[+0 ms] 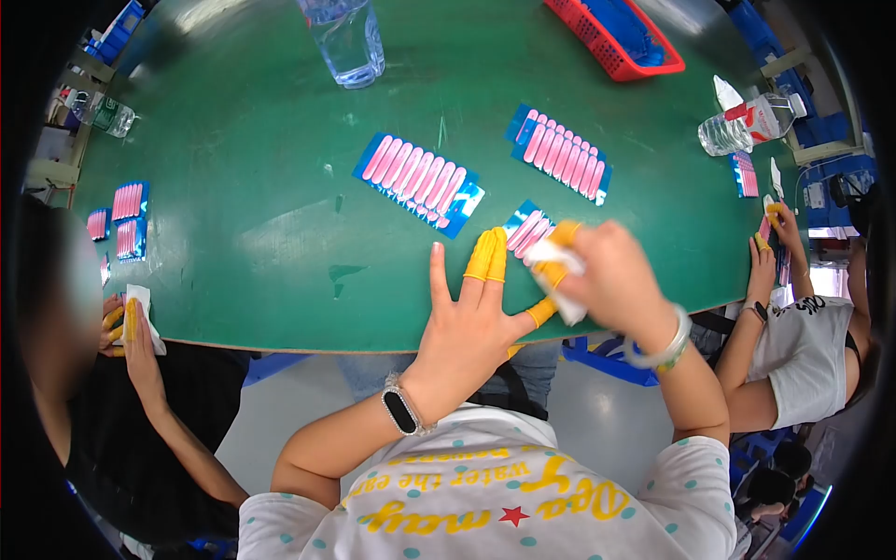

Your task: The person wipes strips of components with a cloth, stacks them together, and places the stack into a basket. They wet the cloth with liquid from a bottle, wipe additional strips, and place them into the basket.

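My left hand [471, 317] lies spread on the green table, with yellow finger cots on several fingers; its covered fingertips touch the lower left edge of a small blue card [530, 229] with pink strips. My right hand [607, 275], slightly blurred and also in yellow cots, pinches a white cloth or tissue [569, 303] over that card's lower right part, hiding it. Beyond my left hand rests a larger blue card with pink strips [415, 182]. Further right, more such cards [563, 157] overlap each other.
On the green table [280, 252] stand a clear water container [345, 47], a red basket [621, 42] and a plastic bottle [751, 124] at the right. Co-workers sit left [154, 373] and right [761, 280], hands near similar cards. Another bottle [103, 112] lies far left.
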`<state>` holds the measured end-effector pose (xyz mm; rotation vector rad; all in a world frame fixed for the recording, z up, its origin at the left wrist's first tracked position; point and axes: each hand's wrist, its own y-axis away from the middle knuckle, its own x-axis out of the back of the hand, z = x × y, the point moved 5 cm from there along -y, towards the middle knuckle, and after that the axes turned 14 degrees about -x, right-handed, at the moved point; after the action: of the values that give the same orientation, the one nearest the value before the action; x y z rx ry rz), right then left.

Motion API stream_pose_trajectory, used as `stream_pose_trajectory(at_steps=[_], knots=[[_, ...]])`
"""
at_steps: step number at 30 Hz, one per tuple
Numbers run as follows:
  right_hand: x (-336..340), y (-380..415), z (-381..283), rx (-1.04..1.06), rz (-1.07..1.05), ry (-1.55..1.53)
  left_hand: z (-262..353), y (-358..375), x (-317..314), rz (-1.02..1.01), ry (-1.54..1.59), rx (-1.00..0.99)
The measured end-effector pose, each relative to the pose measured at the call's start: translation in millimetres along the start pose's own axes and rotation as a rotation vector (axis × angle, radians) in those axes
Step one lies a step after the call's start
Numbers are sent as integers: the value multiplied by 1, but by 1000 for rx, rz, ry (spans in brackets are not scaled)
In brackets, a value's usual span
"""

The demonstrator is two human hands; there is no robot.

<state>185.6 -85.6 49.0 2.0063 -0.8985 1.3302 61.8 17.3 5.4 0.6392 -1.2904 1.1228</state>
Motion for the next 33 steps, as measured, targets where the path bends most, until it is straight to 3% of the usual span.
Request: stream_pose_trajectory(at_steps=[2, 7, 10, 12, 13, 16, 18, 19, 21, 23, 27, 33], knots=[[7, -13, 25, -185, 66, -31, 1, 0, 2, 12, -7, -4], [10, -13, 29, -162, 85, 9, 0, -1, 7, 70, -6, 6], [11, -7, 20, -164, 148, -49, 1, 1, 4, -61, -90, -1], [0, 16, 2, 30, 103, 50, 0, 1, 1, -18, -102, -4], [-5, 23, -9, 68, 43, -74, -1, 0, 1, -19, -103, -2], [-1, 19, 15, -15, 85, -82, 1, -1, 3, -26, -106, -6], [5, 7, 39, -238, 151, -94, 0, -2, 4, -26, -114, 4], [4, 10, 37, -239, 157, -93, 1, -2, 4, -23, -116, 0], [0, 23, 18, -51, 184, 39, 0, -2, 3, -33, -104, 8], [-11, 37, -4, 39, 78, -89, 0, -2, 2, -27, -113, 8], [6, 25, 23, -118, 240, -47, 0, -2, 2, -48, -118, 11], [0, 26, 26, -196, 215, -77, 0, 0, 0, 2, 25, 10]])
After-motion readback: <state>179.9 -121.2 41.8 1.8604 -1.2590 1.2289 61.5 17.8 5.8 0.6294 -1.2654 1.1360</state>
